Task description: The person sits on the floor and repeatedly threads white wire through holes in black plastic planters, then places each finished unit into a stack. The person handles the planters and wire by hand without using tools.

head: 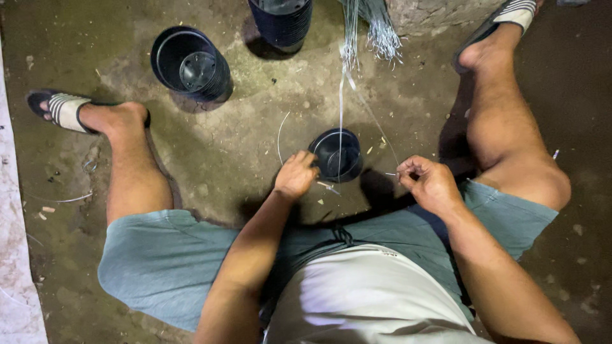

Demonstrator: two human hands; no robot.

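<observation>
With the left hand (pixel 295 174) gripping the rim of the small black pot (pixel 336 155) on the floor and the right hand (pixel 428 184) beside it pinching a thin wire (pixel 340 114), the wire probably threads best kept taut.

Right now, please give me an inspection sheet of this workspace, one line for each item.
Surface: rough concrete floor, stained, with small debris.
Job's things: small black pot on the floor between the knees; thin wire runs down into it.
Clutter: larger black pot stack lying tilted; another stack at the top edge; wire bundle; loose wire scraps.
Grippers: left hand touches the small pot's rim; right hand pinches a wire.
Cables: nothing seen.
Surroundings: sandalled feet on both sides; pale slab at the left edge.
</observation>
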